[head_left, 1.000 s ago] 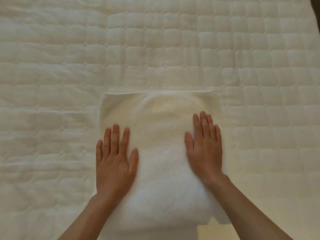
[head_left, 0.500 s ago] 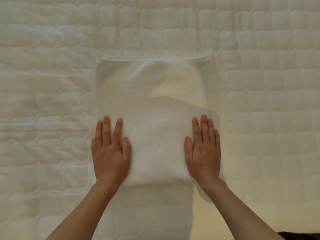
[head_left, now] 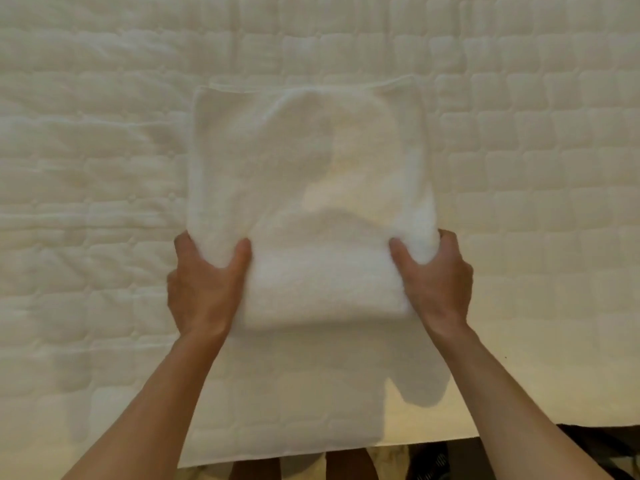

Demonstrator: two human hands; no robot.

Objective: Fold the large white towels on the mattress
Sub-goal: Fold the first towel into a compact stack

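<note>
On the mattress, the left grip and right grip, flat on the white towel before, now each squeeze a side of its near end and lift it, so another fold looks ready to start.

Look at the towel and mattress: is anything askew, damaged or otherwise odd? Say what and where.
Only one small thing: along the towel's far edge a thin hem peeks out past the layer above, so the layers are not flush. No tear, stain or spill shows on towel or mattress.
</note>
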